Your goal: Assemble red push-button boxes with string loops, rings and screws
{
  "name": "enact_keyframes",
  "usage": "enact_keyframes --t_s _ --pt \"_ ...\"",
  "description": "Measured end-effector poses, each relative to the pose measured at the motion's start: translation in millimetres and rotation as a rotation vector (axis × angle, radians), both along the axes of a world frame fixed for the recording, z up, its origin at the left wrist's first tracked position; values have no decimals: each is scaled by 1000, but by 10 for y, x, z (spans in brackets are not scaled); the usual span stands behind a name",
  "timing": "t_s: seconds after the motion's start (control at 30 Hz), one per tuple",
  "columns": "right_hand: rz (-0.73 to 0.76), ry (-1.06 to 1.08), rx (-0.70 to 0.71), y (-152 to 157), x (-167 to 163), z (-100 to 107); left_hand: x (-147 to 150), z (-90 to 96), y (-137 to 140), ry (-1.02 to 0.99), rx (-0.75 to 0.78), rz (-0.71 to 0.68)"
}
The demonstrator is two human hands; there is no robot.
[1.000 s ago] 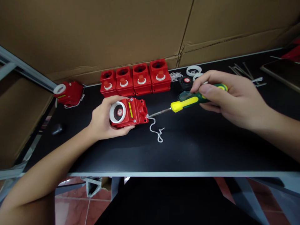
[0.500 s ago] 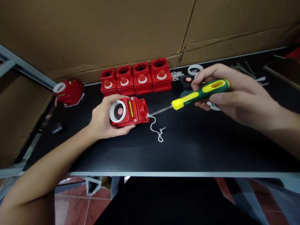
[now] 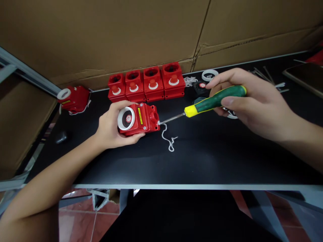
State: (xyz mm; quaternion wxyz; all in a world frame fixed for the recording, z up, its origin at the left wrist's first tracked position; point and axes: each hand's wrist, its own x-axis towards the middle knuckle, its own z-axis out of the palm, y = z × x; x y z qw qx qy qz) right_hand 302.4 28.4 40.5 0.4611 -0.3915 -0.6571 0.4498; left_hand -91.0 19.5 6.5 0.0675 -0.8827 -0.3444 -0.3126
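My left hand [image 3: 110, 126] is wrapped round a red housing [image 3: 148, 126] lying on the black table. The housing has a white ring [image 3: 126, 118] with a dark dial inside and a yellow label [image 3: 140, 116]. My right hand [image 3: 252, 104] grips a screwdriver [image 3: 217, 98] with a green and yellow handle. Its metal shaft slants down to the left, and the tip meets the housing's right end. A thin white cord [image 3: 165, 137] comes from that same spot and trails in a curl over the table.
Several red housings [image 3: 152, 84] stand in a row before the cardboard wall [image 3: 113, 33]. Another red housing [image 3: 78, 97] sits far left, near a small black object [image 3: 62, 137]. Behind my right hand are a white ring [image 3: 210, 74], a black dial [image 3: 201, 87] and bundled white cord [image 3: 189, 81].
The screwdriver's handle has turned about its axis in my right hand, with more green facing up. Its tip stays at the housing's end. My left hand keeps its hold.
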Motion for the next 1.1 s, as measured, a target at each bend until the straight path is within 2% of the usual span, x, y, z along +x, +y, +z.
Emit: enact_keyframes --t_s 0.1,0.23,0.37,0.47,0.63,0.8,0.93,1.0,1.1 --pt "-14 13 -45 8 14 -6 -2 6 -3 1 -12 2" --pt "41 48 -63 14 24 -19 -3 5 -2 1 -1 -2" --pt "55 -62 -128 18 16 -19 -3 3 -2 12 -7 17" --pt "26 -156 -69 15 22 -8 2 5 -3 9 -14 16" --pt "6 -191 63 6 76 -6 -6 -3 3 15 -11 38" --pt "30 -178 98 10 80 48 -13 -11 5 1 -26 11" --pt "91 -89 28 0 63 71 -8 -13 5 0 -29 11" --pt "68 -30 -14 -8 60 55 -9 -16 5 1 -36 14" --pt "47 -79 -75 -7 55 23 -16 -20 5 1 -48 31"
